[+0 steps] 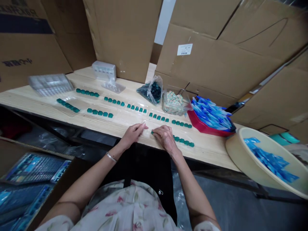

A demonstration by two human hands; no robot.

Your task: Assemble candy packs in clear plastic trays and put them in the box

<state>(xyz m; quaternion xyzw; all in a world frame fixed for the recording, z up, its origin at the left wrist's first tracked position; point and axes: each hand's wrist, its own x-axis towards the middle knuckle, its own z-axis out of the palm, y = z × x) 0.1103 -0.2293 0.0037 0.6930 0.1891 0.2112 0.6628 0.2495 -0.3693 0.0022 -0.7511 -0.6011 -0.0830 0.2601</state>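
My left hand (pixel 133 134) is closed in a pinch near the table's front edge. Whatever lies between its thumb and finger is too small to name. To its right, my right hand (pixel 166 137) bends over a small green piece (pixel 152 132), its fingertips closed on it; part of the row under that hand is hidden. Beside it runs a short row of green pieces (pixel 184 141). Farther back, more rows of green pieces (pixel 158 117) sit in clear plastic trays (pixel 127 119) laid flat along the table.
A clear bag of dark green pieces (pixel 154 91) and a clear tub of small pale pieces (pixel 174 103) stand behind. To the right are a red bin of blue packets (pixel 204 126) and a cream basin (pixel 237 144). Stacked clear trays (pixel 51 85) lie left; cardboard (pixel 122 38) walls the back.
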